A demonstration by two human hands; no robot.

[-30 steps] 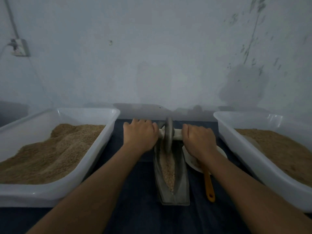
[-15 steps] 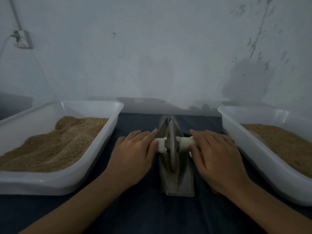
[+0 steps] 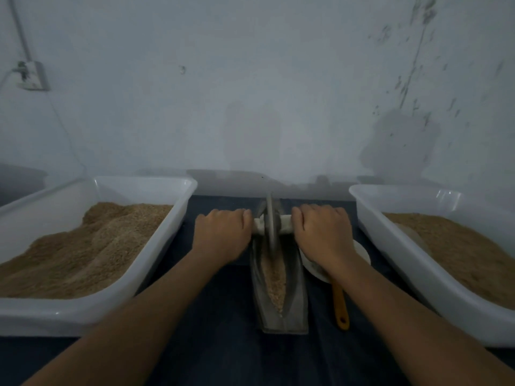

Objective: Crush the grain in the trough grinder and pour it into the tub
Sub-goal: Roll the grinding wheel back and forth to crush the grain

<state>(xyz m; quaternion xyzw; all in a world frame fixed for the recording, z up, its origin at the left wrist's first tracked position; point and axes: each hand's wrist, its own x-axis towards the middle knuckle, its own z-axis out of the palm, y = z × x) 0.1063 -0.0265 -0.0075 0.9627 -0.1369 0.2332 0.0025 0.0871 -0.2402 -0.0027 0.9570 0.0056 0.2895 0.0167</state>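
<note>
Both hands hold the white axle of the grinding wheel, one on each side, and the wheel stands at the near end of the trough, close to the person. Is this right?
Not quite. In the head view the left hand and right hand do grip the white axle on either side of the wheel, but the wheel stands at the far end of the trough, toward the wall, not near the person.

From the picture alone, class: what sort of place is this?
Probably a plain workroom for hand-milling grain: a trough grinder on a dark-covered table, large white tubs heaped with grain on either side, and a bare, stained wall.
</note>
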